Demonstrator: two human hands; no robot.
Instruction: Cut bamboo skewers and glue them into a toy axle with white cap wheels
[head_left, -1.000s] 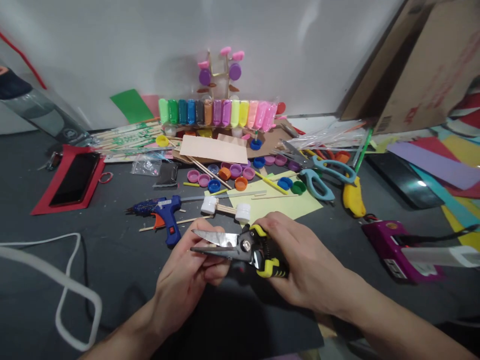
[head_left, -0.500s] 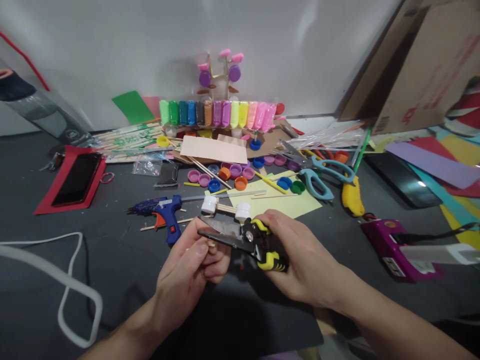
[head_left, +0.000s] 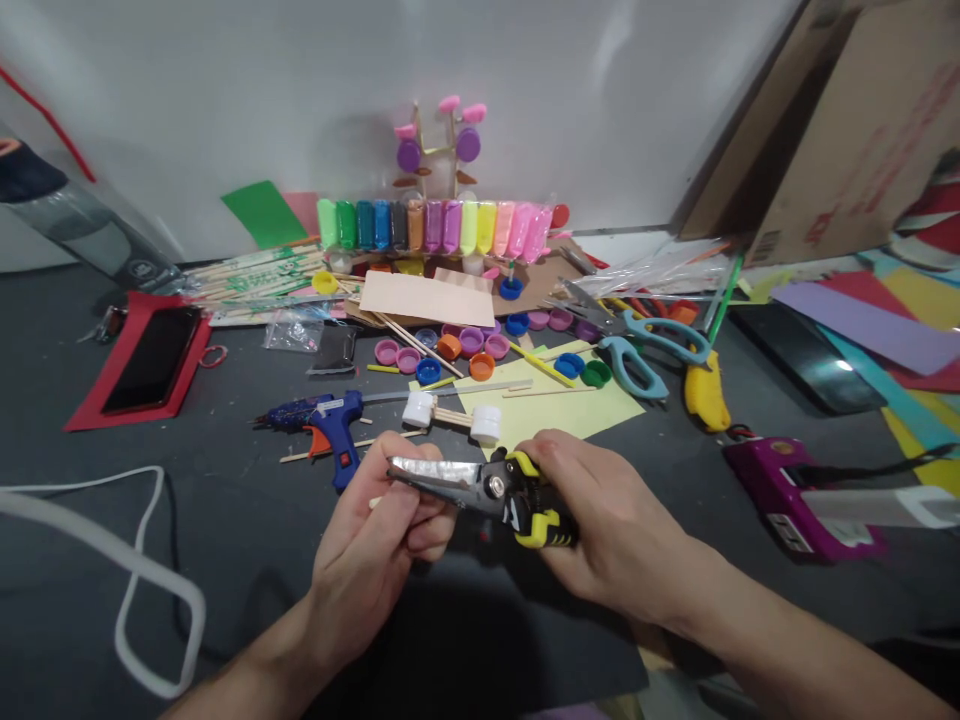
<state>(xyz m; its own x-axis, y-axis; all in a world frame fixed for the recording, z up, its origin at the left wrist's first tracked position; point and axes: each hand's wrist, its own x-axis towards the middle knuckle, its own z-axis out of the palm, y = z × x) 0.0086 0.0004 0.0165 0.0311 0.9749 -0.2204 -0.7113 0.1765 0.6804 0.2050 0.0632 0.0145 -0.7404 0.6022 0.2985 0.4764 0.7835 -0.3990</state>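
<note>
My right hand (head_left: 607, 520) is wrapped round the black-and-yellow handles of a pair of snips (head_left: 491, 487). Their metal blades point left across the fingers of my left hand (head_left: 382, 540). That hand is closed in a pinch; a pale end of a wooden stick (head_left: 376, 503) shows at the thumb, the rest hidden by fingers and blades. Just beyond lie two white bottle caps (head_left: 486, 424) joined by thin sticks. A blue glue gun (head_left: 341, 430) rests on its side to the left of them.
Coloured bottle caps (head_left: 471, 342) and loose sticks spread behind my hands, partly on yellow paper (head_left: 600, 405). Blue-handled scissors (head_left: 637, 370) and a purple box (head_left: 787, 500) lie right. A white cable (head_left: 161, 570) loops at left, near a phone (head_left: 154, 355).
The snips' blades have come closer together and tilted, now lying over my left fingertips. The stick end shows farther left, by the thumb. Objects on the table stay put.
</note>
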